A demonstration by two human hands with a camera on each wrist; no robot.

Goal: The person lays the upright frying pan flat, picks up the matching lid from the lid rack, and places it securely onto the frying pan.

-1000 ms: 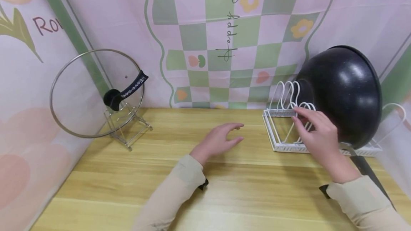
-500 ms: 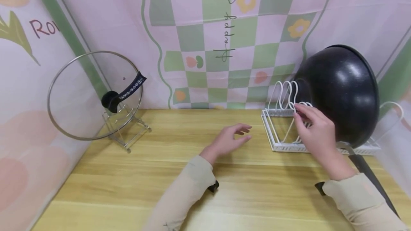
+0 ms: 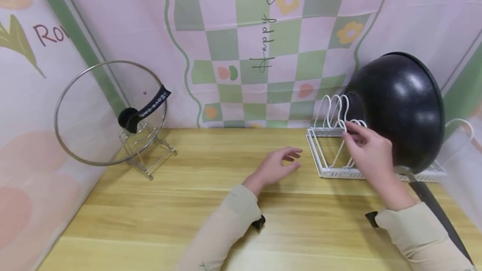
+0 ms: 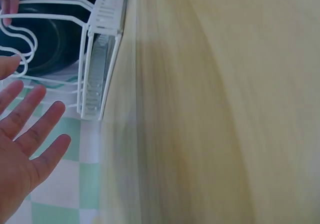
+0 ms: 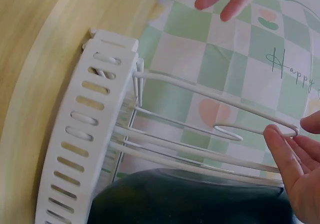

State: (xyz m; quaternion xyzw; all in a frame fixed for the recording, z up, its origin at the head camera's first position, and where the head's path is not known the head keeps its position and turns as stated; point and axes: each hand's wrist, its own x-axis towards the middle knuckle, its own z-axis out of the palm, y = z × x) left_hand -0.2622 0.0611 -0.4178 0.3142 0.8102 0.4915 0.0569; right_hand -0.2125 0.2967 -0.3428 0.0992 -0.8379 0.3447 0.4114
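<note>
My right hand [image 3: 373, 154] pinches the looped tip of a white wire divider [image 5: 215, 97] between thumb and fingers, as the right wrist view shows. That divider stands up from a white pan rack [image 3: 340, 173] with slotted rails. My left hand [image 3: 275, 167], fingers spread and slightly bent, hovers above the table to the left of the rack and holds nothing. A black wok [image 3: 406, 108] leans on its side in the rack's right part, its bowl towards me. Its dark handle [image 3: 433, 204] slants down towards the near right, partly behind the right sleeve.
A glass lid with a black handle [image 3: 152, 108] stands upright in a small metal wire stand [image 3: 149, 176] at the left. The wood-grain table [image 3: 150, 221] meets a checkered curtain [image 3: 256, 95] at the back and patterned sheets at the sides.
My left hand has moved right, nearer to the rack. My right hand stays at the same wire divider, its fingers slightly closer together. The wok and lid keep their places.
</note>
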